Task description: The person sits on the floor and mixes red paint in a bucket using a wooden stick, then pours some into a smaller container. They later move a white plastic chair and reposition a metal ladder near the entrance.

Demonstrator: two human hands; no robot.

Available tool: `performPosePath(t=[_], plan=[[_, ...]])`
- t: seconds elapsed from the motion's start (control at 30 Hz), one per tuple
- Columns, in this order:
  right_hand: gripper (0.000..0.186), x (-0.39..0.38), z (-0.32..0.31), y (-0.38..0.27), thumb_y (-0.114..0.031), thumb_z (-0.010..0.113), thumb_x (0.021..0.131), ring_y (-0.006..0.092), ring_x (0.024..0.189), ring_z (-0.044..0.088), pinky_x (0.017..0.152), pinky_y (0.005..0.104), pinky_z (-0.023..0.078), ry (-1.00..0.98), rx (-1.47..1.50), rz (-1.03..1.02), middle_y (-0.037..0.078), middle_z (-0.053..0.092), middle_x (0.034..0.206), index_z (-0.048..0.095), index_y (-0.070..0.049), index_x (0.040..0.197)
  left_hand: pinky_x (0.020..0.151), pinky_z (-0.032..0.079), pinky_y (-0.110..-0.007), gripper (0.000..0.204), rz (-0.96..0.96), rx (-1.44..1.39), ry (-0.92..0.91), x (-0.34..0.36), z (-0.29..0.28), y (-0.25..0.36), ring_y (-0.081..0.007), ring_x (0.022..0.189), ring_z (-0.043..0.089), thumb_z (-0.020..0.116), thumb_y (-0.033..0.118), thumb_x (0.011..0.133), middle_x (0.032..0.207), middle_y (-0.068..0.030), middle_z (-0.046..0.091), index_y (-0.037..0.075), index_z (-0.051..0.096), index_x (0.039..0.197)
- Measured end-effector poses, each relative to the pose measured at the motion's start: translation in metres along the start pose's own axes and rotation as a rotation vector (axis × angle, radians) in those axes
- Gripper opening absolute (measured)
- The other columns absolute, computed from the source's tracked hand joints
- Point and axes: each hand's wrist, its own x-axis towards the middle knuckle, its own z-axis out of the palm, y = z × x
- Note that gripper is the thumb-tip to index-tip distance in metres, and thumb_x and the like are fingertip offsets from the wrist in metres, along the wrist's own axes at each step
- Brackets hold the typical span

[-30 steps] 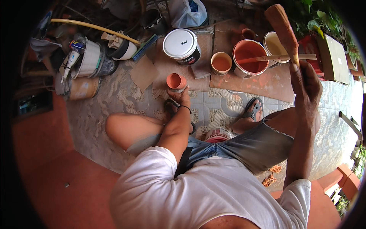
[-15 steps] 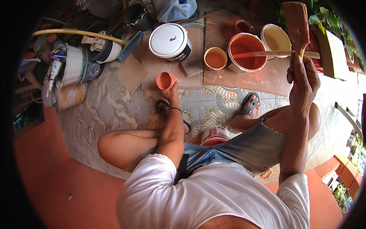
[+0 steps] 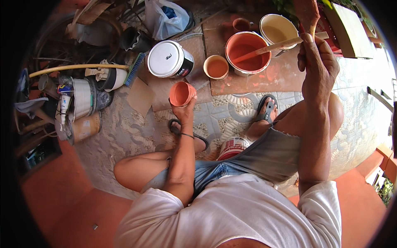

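Observation:
My left hand (image 3: pixel 184 111) is wrapped round a small terracotta-coloured pot (image 3: pixel 180 95). The pot's mouth faces up, and its inside is orange. In my raised right hand (image 3: pixel 319 68) is a paintbrush (image 3: pixel 306 15), held by its handle with the wide bristle end up. The top of the brush is cut off by the edge of the view. Behind the left pot stands a small tub of orange paint (image 3: pixel 216 68). To its right is a larger bucket of red-orange paint (image 3: pixel 248 73) with a wooden stick (image 3: pixel 266 50) leaning across its rim, passing behind my right fingers.
A lidded white pail (image 3: pixel 165 58) stands beyond my left hand. A cream bucket (image 3: pixel 279 20) and a small clay pot (image 3: pixel 241 25) are behind the paint. Cardboard (image 3: pixel 231 84) lies under them. Stacked containers (image 3: pixel 84 99) and a blue brush (image 3: pixel 135 69) crowd the left. Between my legs sits a red-and-white tub (image 3: pixel 233 147).
The view has shifted. The pot in my left hand now shows more of its open mouth. The paintbrush has moved up, partly out of view, and its face has turned.

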Motion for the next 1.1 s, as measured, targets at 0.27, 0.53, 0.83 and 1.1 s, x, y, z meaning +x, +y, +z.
performPosePath(t=[0.27, 0.53, 0.83, 1.1], plan=[[0.030, -0.001, -0.011, -0.010, -0.027, 0.075, 0.109, 0.0028, 0.066, 0.051, 0.058, 0.0195, 0.037, 0.089, -0.103, -0.120, -0.002, 0.063, 0.082, 0.075, 0.002, 0.115, 0.112, 0.053, -0.041, 0.083, 0.131, -0.168, -0.344, 0.006, 0.046, 0.116, -0.0268, 0.130, 0.067, 0.099, 0.012, 0.074, 0.140, -0.0146, 0.068, -0.001, 0.057, 0.144], [0.036, 0.001, -0.028, -0.011, -0.030, 0.076, 0.109, 0.0019, 0.070, 0.053, 0.061, 0.0193, 0.040, 0.121, -0.119, -0.097, -0.003, 0.064, 0.082, 0.074, 0.004, 0.119, 0.106, 0.056, -0.042, 0.080, 0.370, -0.010, -0.481, 0.045, 0.086, 0.143, -0.0300, 0.123, 0.070, 0.099, 0.021, 0.069, 0.133, -0.0156, 0.070, 0.001, 0.062, 0.137], [0.033, 0.001, -0.028, -0.007, -0.030, 0.075, 0.109, 0.0023, 0.066, 0.050, 0.058, 0.0197, 0.037, 0.100, -0.153, -0.086, -0.003, 0.062, 0.080, 0.073, 0.002, 0.117, 0.105, 0.057, -0.047, 0.080, 0.391, 0.162, -0.568, 0.083, 0.108, 0.144, -0.0366, 0.120, 0.072, 0.093, 0.021, 0.067, 0.131, -0.0194, 0.072, 0.003, 0.063, 0.139], [0.032, 0.004, -0.017, -0.001, -0.028, 0.075, 0.109, 0.0011, 0.066, 0.049, 0.058, 0.0188, 0.036, 0.095, -0.187, -0.110, -0.005, 0.061, 0.081, 0.073, 0.002, 0.119, 0.104, 0.056, -0.050, 0.079, 0.411, 0.295, -0.613, 0.103, 0.123, 0.143, -0.0419, 0.119, 0.071, 0.092, 0.023, 0.064, 0.129, -0.0205, 0.073, 0.003, 0.065, 0.135]])
